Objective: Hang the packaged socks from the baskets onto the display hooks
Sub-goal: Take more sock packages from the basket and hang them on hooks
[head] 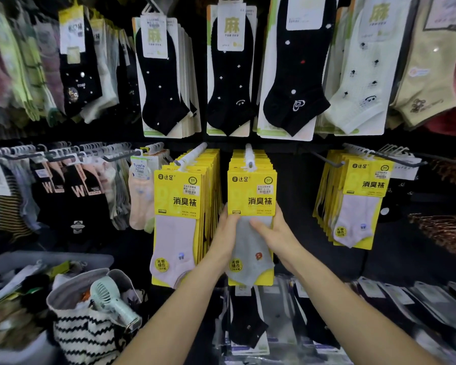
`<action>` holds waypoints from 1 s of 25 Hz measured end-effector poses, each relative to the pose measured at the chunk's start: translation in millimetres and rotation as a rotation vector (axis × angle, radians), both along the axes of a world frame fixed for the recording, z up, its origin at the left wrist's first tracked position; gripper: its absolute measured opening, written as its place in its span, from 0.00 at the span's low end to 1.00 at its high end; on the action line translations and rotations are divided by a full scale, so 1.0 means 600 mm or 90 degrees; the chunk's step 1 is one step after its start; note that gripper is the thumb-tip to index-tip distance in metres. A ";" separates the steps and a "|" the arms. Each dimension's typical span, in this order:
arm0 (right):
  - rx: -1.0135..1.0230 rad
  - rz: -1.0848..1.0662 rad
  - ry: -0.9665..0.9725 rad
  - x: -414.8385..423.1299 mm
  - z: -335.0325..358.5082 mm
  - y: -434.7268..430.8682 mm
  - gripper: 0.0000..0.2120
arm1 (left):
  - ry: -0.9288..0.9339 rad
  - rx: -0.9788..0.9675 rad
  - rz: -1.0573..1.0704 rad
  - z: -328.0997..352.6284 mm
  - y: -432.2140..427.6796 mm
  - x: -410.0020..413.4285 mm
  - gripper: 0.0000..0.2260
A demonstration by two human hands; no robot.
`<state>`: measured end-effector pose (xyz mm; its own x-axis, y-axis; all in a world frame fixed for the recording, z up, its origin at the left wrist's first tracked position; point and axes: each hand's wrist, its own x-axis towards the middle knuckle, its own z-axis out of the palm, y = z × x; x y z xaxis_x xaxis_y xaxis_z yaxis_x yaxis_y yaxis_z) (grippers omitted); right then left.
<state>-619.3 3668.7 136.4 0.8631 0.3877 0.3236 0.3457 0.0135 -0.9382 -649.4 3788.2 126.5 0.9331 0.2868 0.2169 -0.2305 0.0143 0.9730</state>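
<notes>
Both sides of the grey sock pack [251, 196] are pinched: left grip [225, 233] on one edge, right grip [275, 234] opposite.

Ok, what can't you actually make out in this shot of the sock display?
All from the head view:
1. Fingers of the left hand and right hand: hidden behind the grey sock pack.
2. Price sticker print: too small to read.
3. Basket contents: blurred, cut off by the left edge.

Single head camera, facing forward-down, close to sock display [292, 185].
</notes>
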 end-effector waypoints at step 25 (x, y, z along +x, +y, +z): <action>-0.580 0.013 0.230 -0.289 -0.542 -0.198 0.10 | 0.601 0.140 0.050 -0.578 -0.107 -0.368 0.14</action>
